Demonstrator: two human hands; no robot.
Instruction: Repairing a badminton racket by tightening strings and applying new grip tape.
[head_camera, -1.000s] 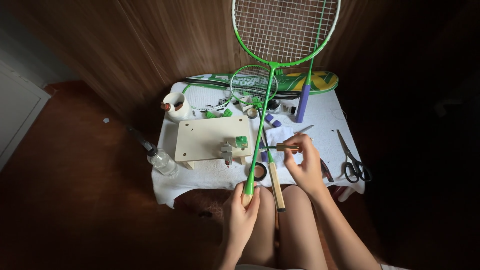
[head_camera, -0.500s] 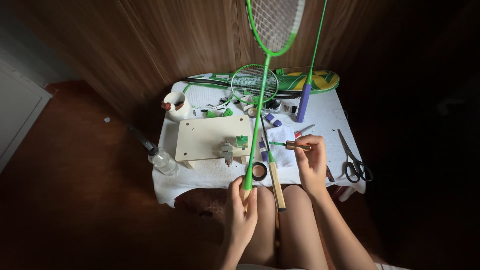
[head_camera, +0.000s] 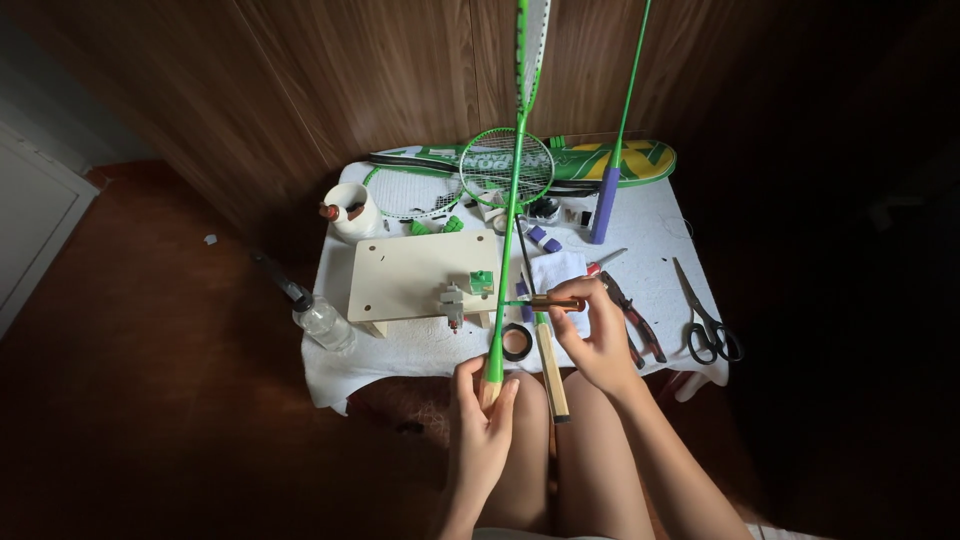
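My left hand (head_camera: 483, 420) grips the bare wooden handle of a green badminton racket (head_camera: 510, 210), which stands upright with its head seen edge-on at the top of the view. My right hand (head_camera: 592, 335) holds a small wooden-handled tool (head_camera: 548, 301) whose thin tip points left and touches the racket's green shaft. A second wooden racket handle (head_camera: 551, 370) lies under my right hand, over the table's front edge. A roll of black tape (head_camera: 517, 342) lies beside the racket's cone.
The white-covered table (head_camera: 640, 270) carries a pale wooden board with a small clamp (head_camera: 410, 275), scissors (head_camera: 706, 320), pliers (head_camera: 632, 315), a white cup (head_camera: 352, 210), purple grip rolls (head_camera: 543, 238), a blue-handled racket (head_camera: 606, 200) and a green racket case (head_camera: 610, 160). A clear bottle (head_camera: 322, 322) stands at the left edge.
The racket has turned about its shaft, so its strung face went from facing me to edge-on. My right hand stays at the shaft with the tool.
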